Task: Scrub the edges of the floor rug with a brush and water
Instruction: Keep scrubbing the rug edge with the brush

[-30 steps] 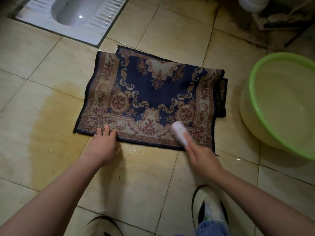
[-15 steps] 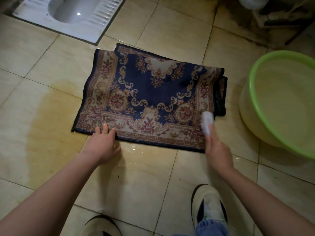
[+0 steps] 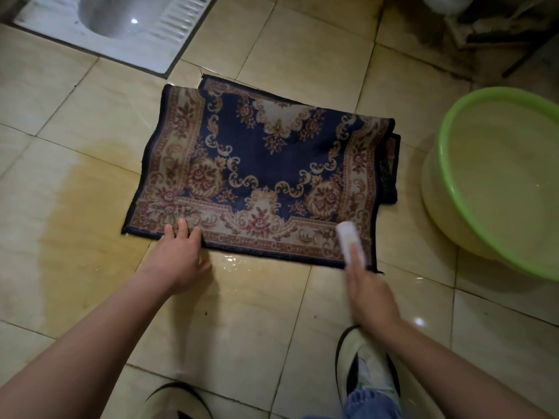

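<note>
Landmark: the floor rug (image 3: 266, 176), a folded dark-blue piece with beige and red floral borders, lying flat on the tiled floor (image 3: 302, 49).

Nearest the camera, two shoes stand on the tiles below the rug's near edge: one shoe (image 3: 367, 370) below its right corner with a denim trouser cuff (image 3: 372, 403) over it, and a second shoe (image 3: 178, 400) below its left half, cut by the frame edge.

The left hand (image 3: 178, 261) lies open, palm down, at the near edge of the rug toward its left corner. Its fingertips (image 3: 182, 225) press on the border; the palm rests on the tiles. Its grip is released: it grasps nothing.

The right hand (image 3: 370, 294) is at the near right corner of the rug. Its grip is clenched around a white brush (image 3: 348, 240), which lies on the beige border just inside that corner. Hand and brush are blurred; the bristles cannot be made out.

A film of water (image 3: 233, 263) glints on the tiles just beside the near edge. A darker wet patch (image 3: 69, 225) spreads to the left of the rug.

Right of the rug, near but apart from it, stands a green-rimmed basin (image 3: 447, 122). Beyond the rug's far left corner, a white squat toilet pan (image 3: 115, 22) is set into the floor.
</note>
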### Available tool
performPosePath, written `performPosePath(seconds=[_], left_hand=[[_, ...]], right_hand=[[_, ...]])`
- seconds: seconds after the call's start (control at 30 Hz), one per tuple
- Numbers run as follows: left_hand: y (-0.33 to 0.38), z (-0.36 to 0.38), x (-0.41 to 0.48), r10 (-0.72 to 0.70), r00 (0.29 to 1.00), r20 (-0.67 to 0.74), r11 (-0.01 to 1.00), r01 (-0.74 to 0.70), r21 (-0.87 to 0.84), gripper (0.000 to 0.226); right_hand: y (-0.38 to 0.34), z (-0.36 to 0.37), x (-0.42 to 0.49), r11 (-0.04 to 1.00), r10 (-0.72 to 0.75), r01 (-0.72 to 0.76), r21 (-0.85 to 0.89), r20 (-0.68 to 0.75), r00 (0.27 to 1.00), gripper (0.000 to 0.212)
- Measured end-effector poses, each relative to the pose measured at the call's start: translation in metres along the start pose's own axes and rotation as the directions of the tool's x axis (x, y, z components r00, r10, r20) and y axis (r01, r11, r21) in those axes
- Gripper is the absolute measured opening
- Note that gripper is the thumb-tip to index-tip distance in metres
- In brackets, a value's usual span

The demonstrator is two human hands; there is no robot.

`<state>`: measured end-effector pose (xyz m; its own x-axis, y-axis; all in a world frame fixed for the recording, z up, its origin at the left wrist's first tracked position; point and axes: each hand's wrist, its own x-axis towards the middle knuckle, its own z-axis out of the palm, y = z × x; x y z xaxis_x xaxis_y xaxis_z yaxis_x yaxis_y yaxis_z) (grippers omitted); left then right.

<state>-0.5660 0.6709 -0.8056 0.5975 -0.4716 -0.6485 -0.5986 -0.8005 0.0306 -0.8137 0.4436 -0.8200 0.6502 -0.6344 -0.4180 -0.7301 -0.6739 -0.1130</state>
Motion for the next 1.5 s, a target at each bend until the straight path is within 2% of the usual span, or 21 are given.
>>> performPosePath(seconds=[0.1, 0.17, 0.23, 0.3, 0.37, 0.43, 0.5, 0.6, 0.73, 0.77, 0.83, 0.9, 0.97, 1.07, 1.13, 1.17, 1.23, 1.3, 1.37, 1.43, 1.5], left_hand=[[-0.002, -0.001, 0.0, 0.004, 1.0, 0.003, 1.0, -0.004, 0.001, 0.078], [-0.004, 0.0, -0.001, 0.01, 1.0, 0.001, 1.0, -0.01, 0.005, 0.077], [-0.006, 0.002, -0.002, 0.011, 1.0, -0.003, 1.0, -0.011, 0.011, 0.078], [-0.005, 0.002, -0.003, 0.012, 1.0, -0.004, 1.0, -0.012, 0.015, 0.078], [-0.002, 0.002, -0.003, 0.01, 1.0, -0.005, 1.0, -0.01, 0.019, 0.078], [-0.002, 0.001, -0.001, 0.008, 1.0, -0.009, 1.0, -0.008, 0.025, 0.077], [-0.003, 0.0, -0.002, 0.009, 1.0, -0.005, 1.0, -0.009, 0.016, 0.076], [-0.005, -0.001, -0.004, 0.014, 1.0, -0.014, 1.0, -0.015, -0.005, 0.075], [-0.004, 0.001, -0.004, 0.01, 1.0, -0.009, 1.0, -0.01, -0.009, 0.077], [-0.003, 0.001, -0.003, 0.006, 1.0, -0.007, 1.0, -0.006, -0.008, 0.077], [-0.003, 0.0, -0.002, 0.008, 1.0, -0.004, 1.0, -0.008, -0.005, 0.077], [-0.005, -0.002, -0.003, 0.013, 1.0, 0.001, 1.0, -0.013, -0.007, 0.077], [-0.006, -0.002, -0.005, 0.022, 1.0, -0.003, 1.0, -0.022, -0.001, 0.077], [-0.007, 0.001, -0.006, 0.018, 1.0, -0.014, 1.0, -0.018, 0.0, 0.078], [-0.006, 0.002, -0.006, 0.015, 1.0, -0.012, 1.0, -0.015, 0.001, 0.079], [-0.004, 0.001, -0.005, 0.015, 1.0, -0.016, 1.0, -0.015, 0.005, 0.079], [-0.004, -0.001, -0.003, 0.017, 1.0, -0.015, 1.0, -0.016, 0.012, 0.079], [-0.006, -0.003, -0.004, 0.02, 1.0, -0.01, 1.0, -0.02, 0.014, 0.077], [-0.008, -0.003, -0.007, 0.036, 0.999, -0.011, 0.999, -0.036, 0.018, 0.076], [-0.009, 0.0, -0.008, 0.034, 0.999, -0.027, 0.999, -0.034, 0.004, 0.076], [-0.009, 0.003, -0.007, 0.03, 0.999, -0.035, 0.999, -0.031, -0.021, 0.073]], right_hand=[[-0.022, 0.012, -0.023, 0.956, -0.294, 0.285, 0.074, 0.213, 0.932, 0.06], [-0.017, -0.001, -0.015, 0.942, -0.323, 0.292, 0.165, 0.211, 0.923, 0.056], [-0.005, -0.015, -0.001, 0.964, -0.166, 0.151, 0.217, 0.054, 0.985, 0.054], [0.002, -0.022, 0.015, 0.917, 0.177, -0.126, 0.378, -0.104, 0.979, 0.053], [-0.013, -0.013, 0.016, 0.899, 0.272, -0.224, 0.377, -0.079, 0.959, 0.054], [-0.037, 0.004, 0.002, 0.969, 0.026, -0.035, 0.246, 0.04, 0.999, 0.058], [-0.048, 0.01, -0.013, 0.963, -0.235, 0.204, 0.178, 0.171, 0.957, 0.059], [-0.026, -0.013, 0.001, 0.932, -0.324, 0.275, 0.235, 0.205, 0.924, 0.053], [-0.012, -0.029, 0.031, 0.911, 0.135, -0.089, 0.404, -0.087, 0.987, 0.053], [-0.023, -0.02, 0.027, 0.93, 0.138, -0.097, 0.354, -0.093, 0.986, 0.054], [-0.052, 0.004, 0.007, 0.969, -0.093, 0.076, 0.233, 0.063, 0.994, 0.057], [-0.073, 0.016, -0.017, 0.936, -0.343, 0.302, 0.182, 0.268, 0.9, 0.057], [-0.069, 0.007, -0.017, 0.903, -0.413, 0.351, 0.249, 0.27, 0.87, 0.055], [-0.049, -0.018, 0.018, 0.897, -0.161, 0.131, 0.421, 0.038, 0.986, 0.052], [-0.044, -0.023, 0.035, 0.875, 0.123, -0.077, 0.478, -0.065, 0.99, 0.053], [-0.051, -0.018, 0.036, 0.901, 0.142, -0.1, 0.423, -0.069, 0.987, 0.055], [-0.077, 0.001, 0.018, 0.955, -0.068, 0.049, 0.292, 0.056, 0.996, 0.059], [-0.101, 0.012, -0.008, 0.927, -0.347, 0.282, 0.249, 0.276, 0.896, 0.058], [-0.101, 0.001, -0.009, 0.878, -0.459, 0.376, 0.296, 0.299, 0.837, 0.053], [-0.089, -0.016, 0.015, 0.882, -0.384, 0.306, 0.358, 0.171, 0.907, 0.051], [-0.075, -0.033, 0.044, 0.885, -0.136, 0.121, 0.45, 0.001, 0.991, 0.052]])
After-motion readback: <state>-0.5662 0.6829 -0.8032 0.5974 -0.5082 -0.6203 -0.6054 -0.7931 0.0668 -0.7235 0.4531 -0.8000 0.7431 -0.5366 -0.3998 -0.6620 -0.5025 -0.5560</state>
